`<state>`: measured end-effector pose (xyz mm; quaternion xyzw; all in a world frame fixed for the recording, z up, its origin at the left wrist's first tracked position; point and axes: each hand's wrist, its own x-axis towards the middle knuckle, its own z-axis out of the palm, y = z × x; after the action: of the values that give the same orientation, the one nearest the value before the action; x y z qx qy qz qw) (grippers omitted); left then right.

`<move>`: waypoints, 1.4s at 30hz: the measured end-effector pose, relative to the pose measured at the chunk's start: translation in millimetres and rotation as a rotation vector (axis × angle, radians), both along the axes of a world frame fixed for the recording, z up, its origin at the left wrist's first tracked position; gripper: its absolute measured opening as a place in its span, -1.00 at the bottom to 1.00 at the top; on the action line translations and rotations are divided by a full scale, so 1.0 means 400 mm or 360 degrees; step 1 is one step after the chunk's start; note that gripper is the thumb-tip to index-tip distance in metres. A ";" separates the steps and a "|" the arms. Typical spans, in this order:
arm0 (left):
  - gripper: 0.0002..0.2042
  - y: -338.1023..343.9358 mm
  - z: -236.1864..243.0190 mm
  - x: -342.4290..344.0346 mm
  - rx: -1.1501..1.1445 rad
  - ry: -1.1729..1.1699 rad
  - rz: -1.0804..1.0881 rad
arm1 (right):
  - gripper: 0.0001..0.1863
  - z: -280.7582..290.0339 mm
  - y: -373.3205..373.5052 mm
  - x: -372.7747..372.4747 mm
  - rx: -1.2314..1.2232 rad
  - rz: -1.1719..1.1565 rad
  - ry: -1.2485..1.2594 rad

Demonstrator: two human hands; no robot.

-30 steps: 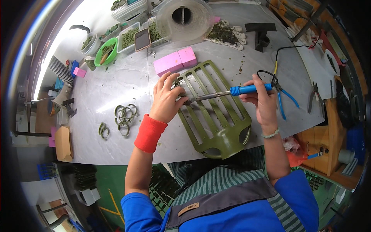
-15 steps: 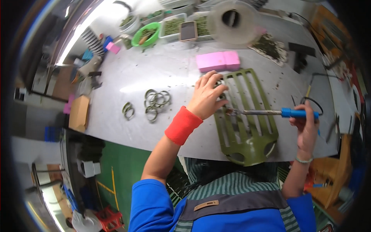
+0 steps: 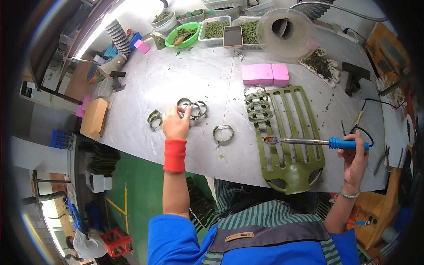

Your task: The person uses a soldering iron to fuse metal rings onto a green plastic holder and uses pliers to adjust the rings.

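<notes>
My left hand reaches into a small pile of toothed green plastic rings, its thumb and fingertips closed on a ring at the pile's near side. Just left of the hand lie more green rings. A single green ring rests between the hand and an olive-green slotted panel. Several rings stand in a row along the panel's upper left slats. In my right hand is a soldering iron by its blue handle; its broad, browned tip hovers over the panel's left slats.
Pink blocks lie beyond the panel. Tubs of green pieces, a green bowl, a phone and a translucent round cover line the back. A glove lies at right, a cardboard box at left.
My left hand has moved left from the panel's upper left corner to the loose rings, uncovering the row on the panel. The iron stays in my right hand over the panel.
</notes>
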<state>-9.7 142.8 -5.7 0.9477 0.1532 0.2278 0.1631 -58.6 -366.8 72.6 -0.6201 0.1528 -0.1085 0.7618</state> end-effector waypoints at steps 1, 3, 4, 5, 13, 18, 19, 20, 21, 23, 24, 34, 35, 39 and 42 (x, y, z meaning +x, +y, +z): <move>-0.66 -0.011 -0.012 0.003 0.0132 0.0040 0.0055 | -0.59 0.003 0.000 -0.003 -0.0015 -0.0010 -0.0006; -0.63 -0.028 -0.029 0.009 0.0396 0.0133 0.0163 | -0.59 0.009 0.000 -0.009 -0.0035 -0.0025 -0.0013; -0.68 -0.031 -0.032 0.017 0.0281 0.0172 0.0195 | -0.58 0.011 0.001 -0.010 -0.0033 -0.0016 -0.0013; -0.68 -0.029 -0.031 0.023 0.0277 0.0169 0.0191 | -0.58 0.013 0.001 -0.012 -0.0060 -0.0023 0.0009; -0.91 -0.054 0.037 -0.019 -0.1221 0.0024 -0.0338 | -0.61 0.018 -0.008 -0.021 0.0021 -0.0115 0.0012; -0.74 -0.155 0.090 -0.079 -0.1520 0.0242 -0.0697 | -0.60 0.019 -0.017 -0.022 0.0034 -0.0038 0.0008; -0.76 -0.174 0.096 -0.087 -0.1543 0.0312 -0.0736 | -0.59 0.020 -0.018 -0.022 0.0005 -0.0039 0.0026; -0.76 -0.194 0.098 -0.092 -0.1575 0.0338 -0.0759 | -0.59 0.021 -0.019 -0.023 0.0026 -0.0031 0.0011; -0.76 -0.212 0.098 -0.096 -0.1620 0.0347 -0.0812 | -0.59 0.022 -0.020 -0.024 0.0009 -0.0038 0.0011; -0.77 -0.242 0.096 -0.099 -0.1824 0.0439 -0.0768 | -0.58 0.025 -0.021 -0.027 -0.0011 -0.0054 0.0014; -0.77 -0.256 0.094 -0.101 -0.1899 0.0442 -0.0815 | -0.58 0.026 -0.023 -0.028 -0.0022 -0.0052 0.0013; -0.80 -0.376 -0.006 -0.065 -0.1477 0.0246 -0.0927 | -0.57 0.033 -0.033 -0.039 -0.0070 -0.0082 0.0025; -0.79 -0.377 -0.016 -0.060 -0.1320 0.0249 -0.0896 | -0.57 0.032 -0.032 -0.039 -0.0047 -0.0069 0.0000; -0.79 -0.376 -0.033 -0.050 -0.1217 0.0157 -0.0889 | -0.58 0.025 -0.019 -0.037 -0.0006 -0.0064 0.0027; -0.78 -0.373 -0.027 -0.051 -0.1083 0.0122 -0.0915 | -0.60 0.012 -0.001 -0.030 0.0024 -0.0033 0.0043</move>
<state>-30.1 -6.5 -16.6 0.8518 -0.0444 0.0745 0.5166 -70.5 -367.2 77.2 -0.6141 0.1704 -0.1068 0.7632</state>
